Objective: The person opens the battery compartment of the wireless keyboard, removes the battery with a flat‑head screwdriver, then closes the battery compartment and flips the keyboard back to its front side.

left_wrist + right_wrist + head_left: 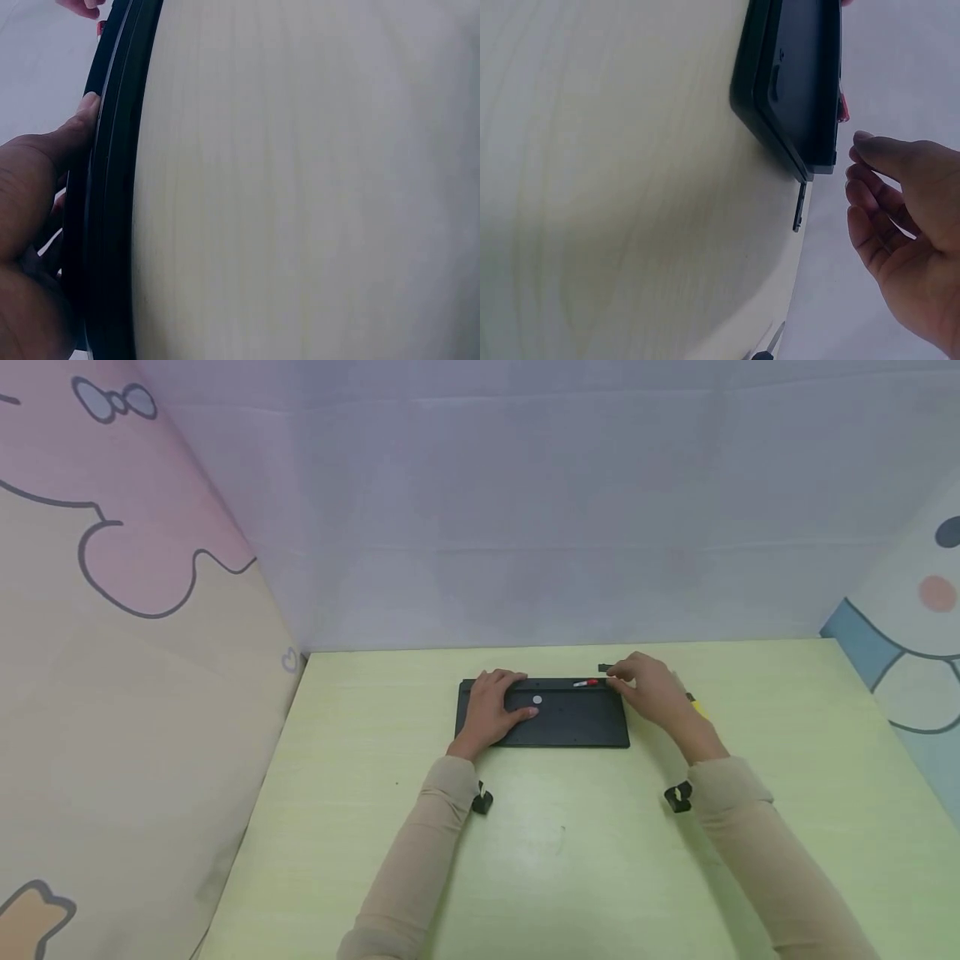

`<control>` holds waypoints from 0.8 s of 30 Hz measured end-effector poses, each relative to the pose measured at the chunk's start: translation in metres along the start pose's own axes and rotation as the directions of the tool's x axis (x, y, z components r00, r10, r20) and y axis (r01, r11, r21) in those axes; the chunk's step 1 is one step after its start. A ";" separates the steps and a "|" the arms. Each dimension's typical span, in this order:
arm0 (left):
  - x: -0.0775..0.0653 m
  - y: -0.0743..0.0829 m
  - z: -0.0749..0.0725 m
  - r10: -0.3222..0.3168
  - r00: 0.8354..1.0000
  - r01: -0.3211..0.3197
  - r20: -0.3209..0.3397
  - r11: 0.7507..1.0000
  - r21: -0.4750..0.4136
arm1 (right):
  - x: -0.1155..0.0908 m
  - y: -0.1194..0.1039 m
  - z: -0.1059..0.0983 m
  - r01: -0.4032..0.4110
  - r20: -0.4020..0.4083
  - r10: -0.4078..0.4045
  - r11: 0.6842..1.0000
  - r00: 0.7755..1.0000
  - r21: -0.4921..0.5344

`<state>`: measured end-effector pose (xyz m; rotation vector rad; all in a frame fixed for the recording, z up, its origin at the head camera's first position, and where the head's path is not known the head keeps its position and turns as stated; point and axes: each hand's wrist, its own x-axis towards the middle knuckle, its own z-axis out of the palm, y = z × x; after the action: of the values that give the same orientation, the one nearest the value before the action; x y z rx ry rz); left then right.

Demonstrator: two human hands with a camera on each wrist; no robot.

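Note:
A black keyboard [562, 718], apparently underside up, lies on the table with a white round spot on it. Near its far edge is a small red and white battery [587, 682]. My left hand [491, 714] holds the keyboard's left part, thumb on its surface [112, 187] and fingers at the far edge. At the far right corner is my right hand [648, 689], its thumb and fingers loosely bent. In the right wrist view its fingertips [862, 139] stand beside the keyboard [802, 82], with nothing visible between them. A small black strip [603, 668] lies just behind.
Right of the right hand, a yellow and black tool [697, 705] is partly hidden by that wrist. The pale wood-grain table [525, 860] extends toward me. A light curtain [562, 527] hangs along its back edge, and a patterned cloth [150, 693] covers the left side.

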<state>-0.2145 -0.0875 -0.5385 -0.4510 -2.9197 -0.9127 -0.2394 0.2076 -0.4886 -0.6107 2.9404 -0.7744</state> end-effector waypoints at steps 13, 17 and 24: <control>0.001 0.000 0.004 0.018 1.000 -0.018 -0.012 1.000 0.008 | 0.009 -0.010 0.014 0.071 -0.027 -0.071 0.997 0.997 0.015; 0.000 0.000 0.006 0.024 1.000 -0.024 -0.013 1.000 0.007 | 0.009 -0.008 0.017 0.060 -0.027 -0.060 0.998 0.998 0.013; 0.001 0.000 0.008 0.015 1.000 -0.015 -0.010 1.000 0.006 | 0.008 -0.003 0.020 0.064 -0.046 -0.063 0.998 0.997 0.011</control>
<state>-0.2155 -0.0827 -0.5443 -0.4664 -2.9049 -0.9023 -0.2427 0.1927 -0.5035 -0.6980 2.9678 -0.8226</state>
